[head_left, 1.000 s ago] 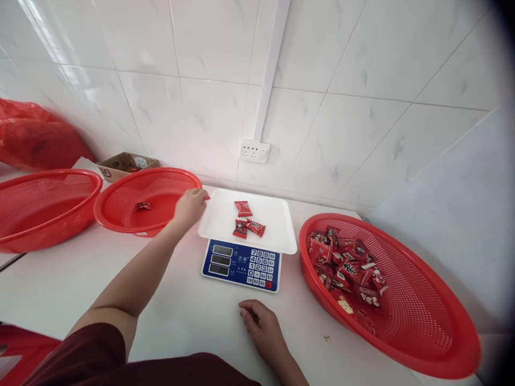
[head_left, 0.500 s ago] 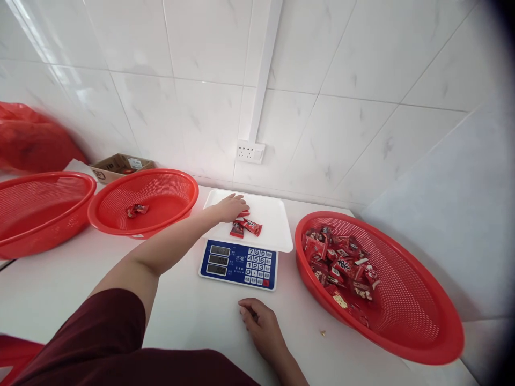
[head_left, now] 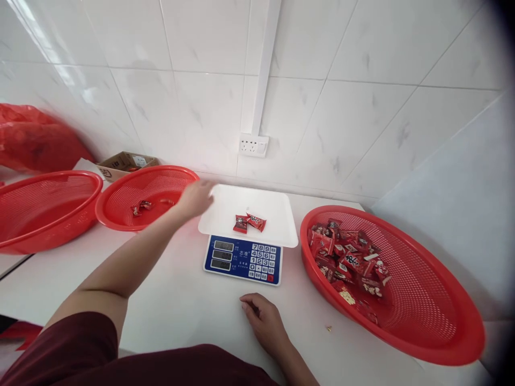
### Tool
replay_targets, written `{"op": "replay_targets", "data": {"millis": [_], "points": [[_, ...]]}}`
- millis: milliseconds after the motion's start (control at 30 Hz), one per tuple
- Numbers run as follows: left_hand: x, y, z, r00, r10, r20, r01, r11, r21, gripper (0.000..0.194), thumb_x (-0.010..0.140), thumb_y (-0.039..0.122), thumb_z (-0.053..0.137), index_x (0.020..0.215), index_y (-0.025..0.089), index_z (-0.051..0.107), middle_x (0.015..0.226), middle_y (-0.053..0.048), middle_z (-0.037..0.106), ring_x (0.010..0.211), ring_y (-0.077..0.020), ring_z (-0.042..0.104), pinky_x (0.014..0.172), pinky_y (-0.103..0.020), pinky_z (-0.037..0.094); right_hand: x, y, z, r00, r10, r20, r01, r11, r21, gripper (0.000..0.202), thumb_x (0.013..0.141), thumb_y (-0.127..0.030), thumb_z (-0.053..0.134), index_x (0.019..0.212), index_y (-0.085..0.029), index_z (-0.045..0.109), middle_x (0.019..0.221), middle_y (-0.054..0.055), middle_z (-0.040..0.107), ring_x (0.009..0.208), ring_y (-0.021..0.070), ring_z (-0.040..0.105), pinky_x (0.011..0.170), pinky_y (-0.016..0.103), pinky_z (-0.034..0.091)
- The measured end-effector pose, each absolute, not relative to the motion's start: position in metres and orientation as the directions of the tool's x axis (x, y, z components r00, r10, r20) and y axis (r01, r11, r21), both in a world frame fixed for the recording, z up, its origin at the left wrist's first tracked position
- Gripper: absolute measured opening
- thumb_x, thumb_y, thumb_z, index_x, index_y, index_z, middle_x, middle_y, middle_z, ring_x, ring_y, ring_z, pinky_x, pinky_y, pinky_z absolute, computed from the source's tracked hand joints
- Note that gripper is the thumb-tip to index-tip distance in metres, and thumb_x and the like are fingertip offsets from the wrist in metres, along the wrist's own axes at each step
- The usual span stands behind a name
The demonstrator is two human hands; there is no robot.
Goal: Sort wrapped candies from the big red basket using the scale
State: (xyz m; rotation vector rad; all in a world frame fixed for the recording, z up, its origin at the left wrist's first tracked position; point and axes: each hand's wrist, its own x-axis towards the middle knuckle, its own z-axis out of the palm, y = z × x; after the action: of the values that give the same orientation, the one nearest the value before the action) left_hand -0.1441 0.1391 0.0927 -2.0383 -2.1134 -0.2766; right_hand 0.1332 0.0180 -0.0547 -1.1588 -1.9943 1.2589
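Note:
My left hand [head_left: 196, 199] hangs between the middle basket and the scale's white tray [head_left: 277, 214], its fingers smeared by motion. Whether it holds a packet cannot be made out. Two small red snack packets [head_left: 250, 222] lie touching on the tray. In front of the tray is the scale's blue keypad and display panel [head_left: 243, 260]. My right hand [head_left: 263, 323] rests on the table below the scale, loosely curled, with nothing visible in it. The middle red basket [head_left: 116, 214] contains a few packets [head_left: 141, 207] and a blurred reddish streak.
To the right a large red basket [head_left: 438, 300] bears a heap of red packets [head_left: 350, 262]. Another red basket [head_left: 48, 225] stands far left, near a red plastic bag [head_left: 36, 139] and a cardboard box [head_left: 126, 163]. A tiny crumb [head_left: 329, 328] lies on the white table [head_left: 173, 305].
My left hand has moved left off the tray toward the middle basket. Fewer packets show on the tray, and a reddish streak now shows in that basket. My right hand stays put.

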Motion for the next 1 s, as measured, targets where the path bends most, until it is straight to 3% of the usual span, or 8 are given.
{"op": "replay_targets", "data": {"millis": [67,167,333,467,633,700,833,1000], "points": [[-0.114,0.135,0.077,0.105,0.979,0.177,0.992,-0.116,0.053,0.044,0.085,0.037,0.045,0.128,0.028,0.041,0.121,-0.002,0.057,0.108,-0.0199,0.052,0.087,-0.031,0.044,0.133,0.018,-0.055,-0.499,0.866,-0.021,0.389,0.203,-0.898,0.023,0.083,-0.029,0.046,0.089,-0.02,0.066,0.09,0.006,0.068,0.082,0.0202,0.062,0.074,0.03,0.049],[-0.075,0.135,0.058,0.271,0.96,0.071,0.943,-0.279,0.181,0.058,0.081,0.046,0.049,0.132,0.023,0.036,0.117,-0.009,0.058,0.107,-0.0259,0.052,0.083,-0.036,0.045,0.134,0.017,-0.057,-0.479,0.877,-0.036,0.393,0.177,-0.903,0.024,0.083,-0.031,0.047,0.09,-0.02,0.066,0.089,0.006,0.068,0.079,0.0206,0.063,0.072,0.031,0.05],[-0.066,0.139,0.053,0.292,0.952,0.088,0.928,-0.305,0.213,0.053,0.077,0.031,0.054,0.127,0.02,0.042,0.113,-0.01,0.056,0.107,-0.0272,0.048,0.085,-0.036,0.043,0.135,0.018,-0.057,-0.472,0.881,-0.034,0.385,0.171,-0.907,0.023,0.083,-0.032,0.047,0.091,-0.021,0.066,0.09,0.005,0.068,0.081,0.0208,0.063,0.071,0.031,0.05],[-0.11,0.137,0.075,0.113,0.971,0.21,0.983,-0.14,0.12,0.051,0.077,0.02,0.052,0.128,0.018,0.042,0.11,-0.011,0.057,0.107,-0.0274,0.048,0.086,-0.036,0.043,0.135,0.018,-0.054,-0.485,0.875,-0.013,0.37,0.191,-0.909,0.022,0.083,-0.029,0.047,0.09,-0.021,0.066,0.091,0.005,0.068,0.084,0.0203,0.062,0.075,0.031,0.049],[-0.152,0.126,0.102,-0.145,0.899,0.413,0.982,0.182,-0.051,0.04,0.081,0.025,0.051,0.117,0.007,0.051,0.115,-0.021,0.053,0.112,-0.0378,0.042,0.091,-0.051,0.036,0.134,0.018,-0.05,-0.497,0.868,-0.012,0.366,0.197,-0.91,0.022,0.083,-0.027,0.047,0.089,-0.021,0.067,0.091,0.005,0.068,0.085,0.0196,0.062,0.076,0.031,0.048],[-0.142,0.125,0.099,-0.05,0.91,0.412,0.998,0.065,-0.023,0.039,0.084,0.029,0.049,0.118,0.009,0.051,0.12,-0.018,0.053,0.116,-0.0337,0.041,0.097,-0.049,0.032,0.133,0.018,-0.051,-0.498,0.867,-0.012,0.37,0.199,-0.908,0.022,0.083,-0.026,0.047,0.089,-0.021,0.067,0.09,0.005,0.068,0.083,0.0191,0.062,0.075,0.03,0.048],[-0.087,0.133,0.07,0.362,0.887,0.288,0.902,-0.411,0.131,0.041,0.085,0.036,0.049,0.122,0.018,0.049,0.126,-0.009,0.052,0.121,-0.0248,0.039,0.102,-0.039,0.032,0.132,0.018,-0.052,-0.478,0.878,-0.005,0.366,0.194,-0.91,0.021,0.082,-0.026,0.047,0.089,-0.021,0.067,0.09,0.005,0.068,0.082,0.0191,0.062,0.074,0.031,0.048],[-0.05,0.152,0.049,0.379,0.911,0.162,0.899,-0.404,0.168,0.03,0.086,0.022,0.043,0.114,0.021,0.055,0.116,-0.006,0.06,0.107,-0.0227,0.052,0.091,-0.035,0.043,0.134,0.017,-0.051,-0.462,0.887,-0.005,0.365,0.185,-0.912,0.022,0.082,-0.026,0.048,0.09,-0.02,0.067,0.09,0.005,0.068,0.081,0.019,0.063,0.074,0.031,0.049]]}}
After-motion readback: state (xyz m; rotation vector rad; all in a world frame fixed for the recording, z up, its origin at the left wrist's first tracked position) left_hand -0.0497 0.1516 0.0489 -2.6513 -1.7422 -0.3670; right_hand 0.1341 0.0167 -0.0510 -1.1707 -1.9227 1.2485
